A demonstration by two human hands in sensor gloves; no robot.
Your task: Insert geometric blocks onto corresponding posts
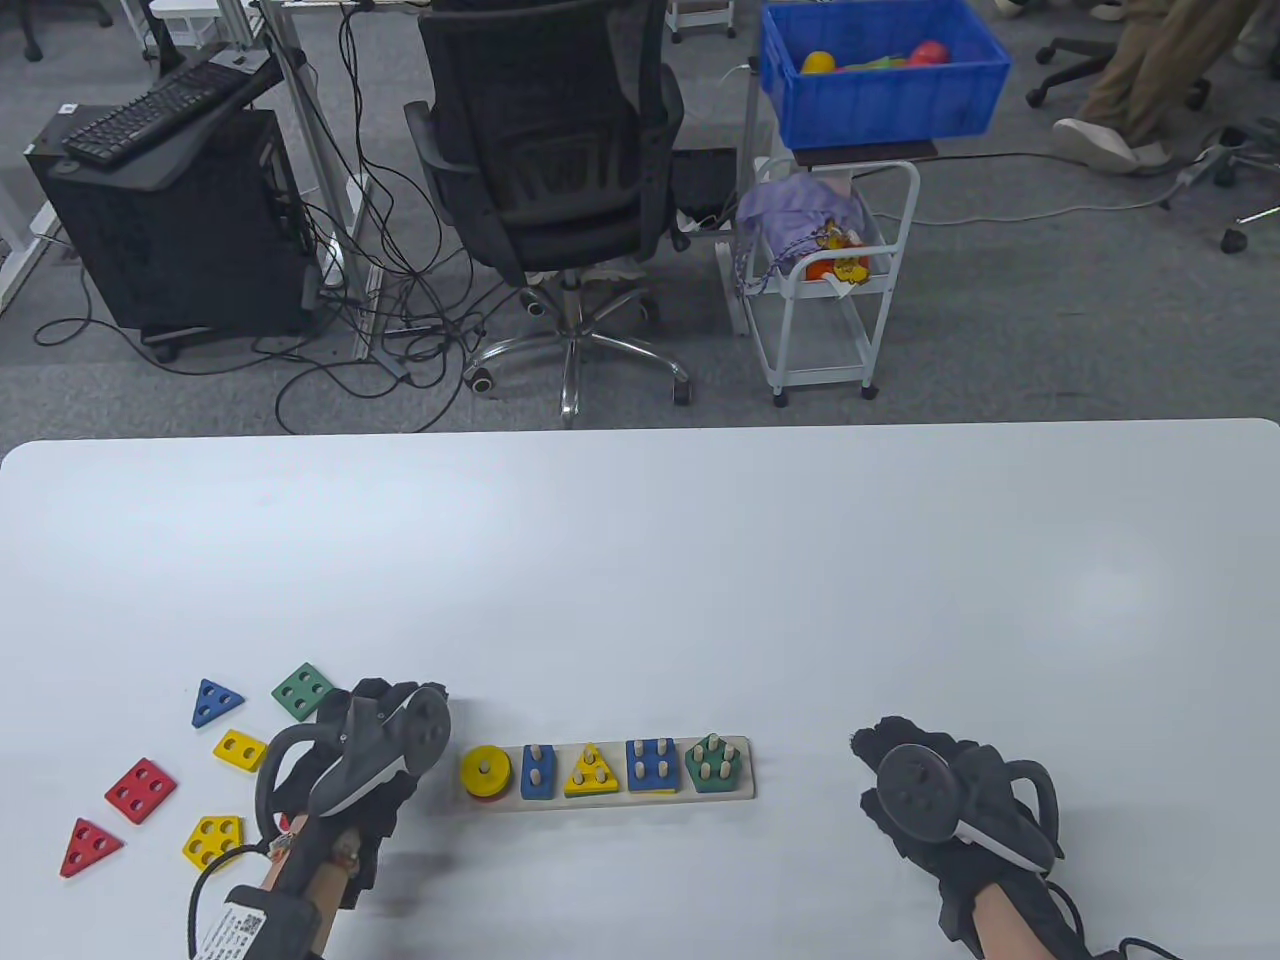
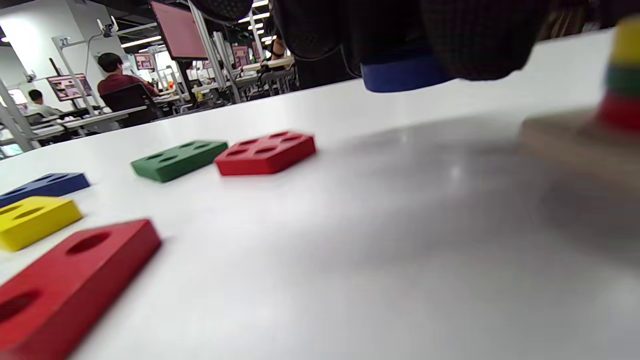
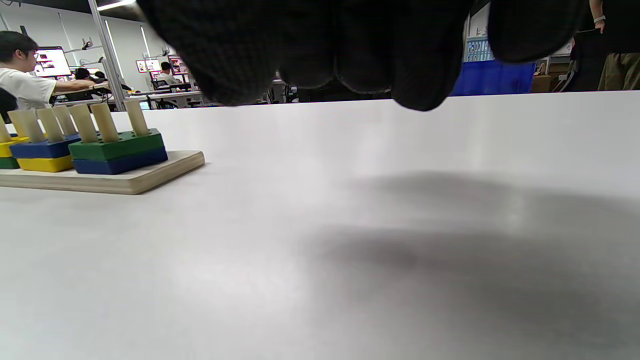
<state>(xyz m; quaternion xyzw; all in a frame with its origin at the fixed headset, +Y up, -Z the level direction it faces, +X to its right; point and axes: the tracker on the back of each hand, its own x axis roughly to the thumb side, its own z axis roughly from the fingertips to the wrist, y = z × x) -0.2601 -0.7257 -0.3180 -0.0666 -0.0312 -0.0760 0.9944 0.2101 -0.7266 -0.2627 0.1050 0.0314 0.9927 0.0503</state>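
A wooden peg board lies near the table's front edge. It carries a yellow disc, a blue rectangle, a yellow triangle, a blue square and a green pentagon. My left hand hovers just left of the board. In the left wrist view its fingers curl round a blue block, beside the blurred disc stack. The table view hides that block. My right hand rests on the table right of the board, fingers loosely curled, holding nothing.
Loose blocks lie left of my left hand: a blue triangle, green square, yellow rectangle, red square, red triangle and yellow pentagon. An office chair and white cart stand beyond the table's far edge.
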